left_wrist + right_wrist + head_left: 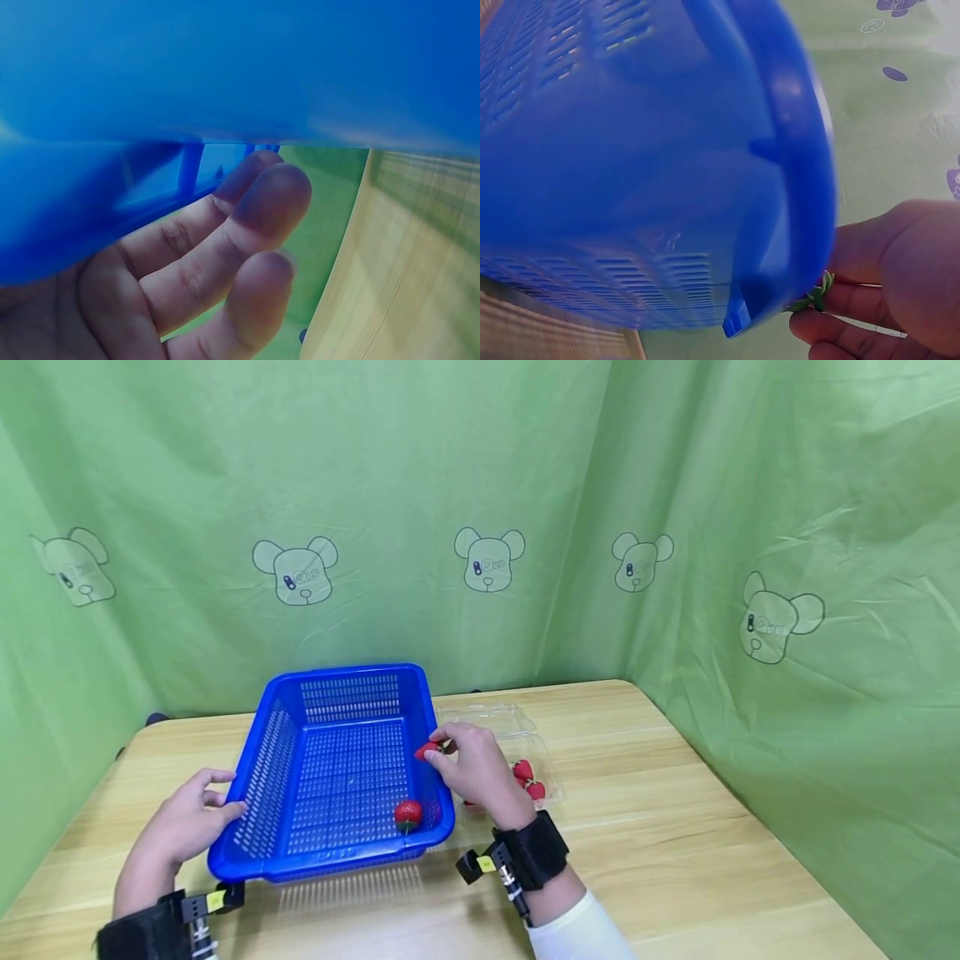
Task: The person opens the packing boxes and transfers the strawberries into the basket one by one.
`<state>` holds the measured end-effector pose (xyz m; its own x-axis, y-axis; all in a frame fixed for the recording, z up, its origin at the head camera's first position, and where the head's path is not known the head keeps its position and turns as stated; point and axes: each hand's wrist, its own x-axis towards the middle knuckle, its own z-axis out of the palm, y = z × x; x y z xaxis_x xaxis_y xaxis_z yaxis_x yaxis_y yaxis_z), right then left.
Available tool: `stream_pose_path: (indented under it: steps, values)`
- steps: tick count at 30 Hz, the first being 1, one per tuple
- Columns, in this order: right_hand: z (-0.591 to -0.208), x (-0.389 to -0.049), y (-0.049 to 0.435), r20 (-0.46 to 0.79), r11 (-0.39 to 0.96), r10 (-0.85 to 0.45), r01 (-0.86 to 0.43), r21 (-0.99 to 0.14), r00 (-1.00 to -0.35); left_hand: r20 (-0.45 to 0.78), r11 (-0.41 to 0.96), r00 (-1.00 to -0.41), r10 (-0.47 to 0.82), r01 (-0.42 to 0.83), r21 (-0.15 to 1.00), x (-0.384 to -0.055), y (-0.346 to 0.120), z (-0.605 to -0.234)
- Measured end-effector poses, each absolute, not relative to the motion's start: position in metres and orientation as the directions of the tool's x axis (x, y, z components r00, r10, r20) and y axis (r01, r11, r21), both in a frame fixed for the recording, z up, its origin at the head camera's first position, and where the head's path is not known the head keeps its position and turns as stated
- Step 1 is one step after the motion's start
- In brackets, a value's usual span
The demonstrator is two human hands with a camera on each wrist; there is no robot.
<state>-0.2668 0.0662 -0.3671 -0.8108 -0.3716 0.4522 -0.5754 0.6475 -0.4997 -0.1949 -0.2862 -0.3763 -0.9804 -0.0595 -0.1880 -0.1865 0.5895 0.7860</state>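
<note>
A blue plastic basket (pixel 347 760) with slotted walls stands in front of me on the table. My left hand (pixel 187 814) grips its left rim, the thumb at the top edge; in the left wrist view several fingers (pixel 259 300) curl in beneath the rim. Between thumb and fingers, my right hand (pixel 476 768) pinches a strawberry (pixel 427 750) at the basket's right rim. Its green leaves (pixel 817 296) show in the right wrist view, while the rim hides the red fruit there. Another strawberry (pixel 408 814) lies inside, in the near right corner of the basket.
Right of the basket, partly behind my right hand, sits a clear plastic box (pixel 551 777) holding several strawberries, its lid (pixel 498 718) folded back. The wooden table (pixel 660 827) extends to the right. A green curtain (pixel 405 485) with bear-head prints closes off the back and sides.
</note>
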Motion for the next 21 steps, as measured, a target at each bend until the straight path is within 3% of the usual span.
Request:
stream_pose_path:
  steps: [21]
  values:
    - [-0.3712,-0.2643,0.0593,0.44,0.616,-0.435,-0.616,-0.49,-0.785,-0.181,0.581,-0.982,-0.059,-0.182,0.794,-0.1942,-0.2856,-0.376]
